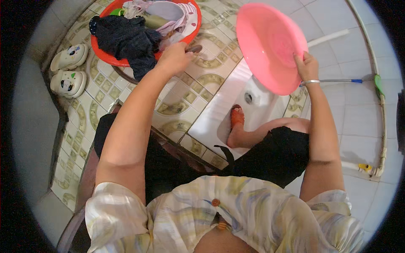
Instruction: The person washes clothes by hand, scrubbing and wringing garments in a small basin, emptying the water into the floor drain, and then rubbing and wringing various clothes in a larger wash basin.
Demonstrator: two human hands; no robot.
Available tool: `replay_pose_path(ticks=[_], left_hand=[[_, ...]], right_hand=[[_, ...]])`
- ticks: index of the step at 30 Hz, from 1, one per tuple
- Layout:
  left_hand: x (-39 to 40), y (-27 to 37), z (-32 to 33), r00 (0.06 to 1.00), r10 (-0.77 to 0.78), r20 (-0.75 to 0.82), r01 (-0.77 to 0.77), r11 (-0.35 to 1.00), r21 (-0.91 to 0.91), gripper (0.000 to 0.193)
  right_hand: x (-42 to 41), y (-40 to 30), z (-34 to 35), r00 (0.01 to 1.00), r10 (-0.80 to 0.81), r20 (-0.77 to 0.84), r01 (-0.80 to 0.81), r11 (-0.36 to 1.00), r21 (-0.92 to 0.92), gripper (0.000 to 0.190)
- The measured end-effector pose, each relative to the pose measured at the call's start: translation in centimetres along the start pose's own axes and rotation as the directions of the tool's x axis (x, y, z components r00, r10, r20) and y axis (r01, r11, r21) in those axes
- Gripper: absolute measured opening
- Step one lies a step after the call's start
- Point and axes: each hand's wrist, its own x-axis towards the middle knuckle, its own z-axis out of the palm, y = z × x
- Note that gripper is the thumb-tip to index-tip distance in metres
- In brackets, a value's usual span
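Observation:
My right hand (307,68), with a silver bangle at the wrist, grips the rim of a pink plastic basin (265,47). The basin is tilted on its side above a white ceramic squat toilet (208,117), and its inside looks bare. At the near rim of a red plastic basin (109,57) is my left hand (177,58), fingers curled. A brown edge (193,49) shows beside those fingers; what exactly they grip is hidden. Clothes fill the red basin, among them a dark garment (125,38) hanging over the rim and a pale pink printed one (190,23).
Two cream clogs with charms (69,83) stand on the patterned tile floor (172,107) at left. My foot in a red slipper (237,118) is inside the squat toilet. Along the right tiled wall run a pipe (383,126), a yellow-handled valve (365,167) and a thin hose (335,81).

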Motion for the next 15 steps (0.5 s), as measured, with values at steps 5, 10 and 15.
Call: replay_pose_path(ticks=[5, 10, 15], left_hand=[[-0.9, 2.8, 0.0, 0.973, 0.202, -0.111, -0.222, 0.948, -0.228, 0.025], [-2.2, 4.2, 0.2, 0.948, 0.284, -0.143, -0.31, 0.926, -0.216, 0.021], [-2.6, 3.2, 3.5, 0.943, 0.322, 0.084, -0.319, 0.947, -0.046, 0.022]], right_hand=[[1.0, 0.4, 1.0, 0.951, 0.31, 0.002, -0.291, 0.89, 0.352, 0.03], [0.3, -2.9, 3.6, 0.767, 0.532, 0.358, -0.605, 0.416, 0.679, 0.021], [0.3, -1.8, 5.2, 0.681, 0.5, 0.535, -0.72, 0.325, 0.613, 0.019]])
